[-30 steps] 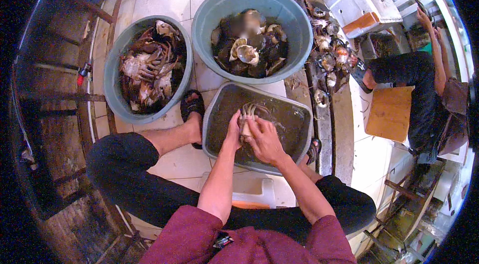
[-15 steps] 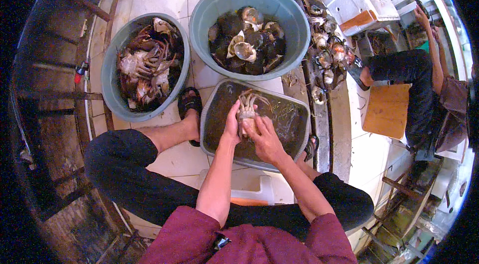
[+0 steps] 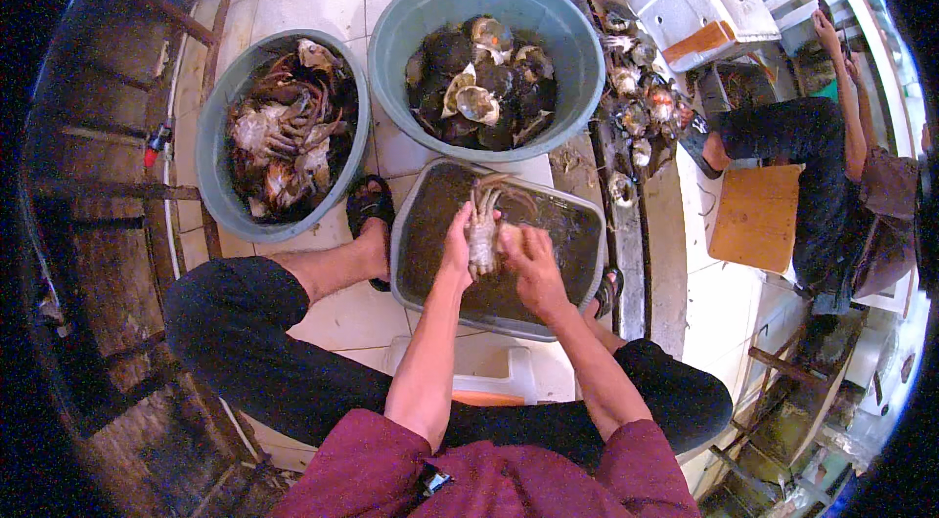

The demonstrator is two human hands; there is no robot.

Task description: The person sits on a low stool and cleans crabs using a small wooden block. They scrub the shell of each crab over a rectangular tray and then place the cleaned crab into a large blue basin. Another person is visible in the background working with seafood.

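We have a crab (image 3: 482, 232) in hand, pale belly towards us and legs fanned out away from us, held over the grey rectangular tub (image 3: 587, 225) of murky water that sits on the tiled floor (image 3: 333, 313) between our feet. Our left hand (image 3: 457, 242) grips the body from the left, its fingers (image 3: 464, 221) closed round the shell. Our right hand (image 3: 528, 259) presses in from the right, its fingers (image 3: 511, 236) curled against the crab's side, so both hands are clamped on the one animal. We cannot tell whether the crab touches the water or hangs just above it.

We judge this to be the washing or scrubbing step, with the crab being worked over the tub. The next move, as we read it, calls for a firm hold with the left hand while the right rubs or turns the shell, keeping clear of the legs.

Beyond the tub stand two round grey-green basins. The left basin (image 3: 210, 156) holds a heap of crabs with tangled legs; the far basin (image 3: 391, 19) holds dark rounded shells, some turned pale side up. A row of more shells (image 3: 636, 97) lies along the wet ledge to the right. Further right another person (image 3: 802, 166) in dark clothing sits beside a wooden board (image 3: 758, 215), well apart from us.
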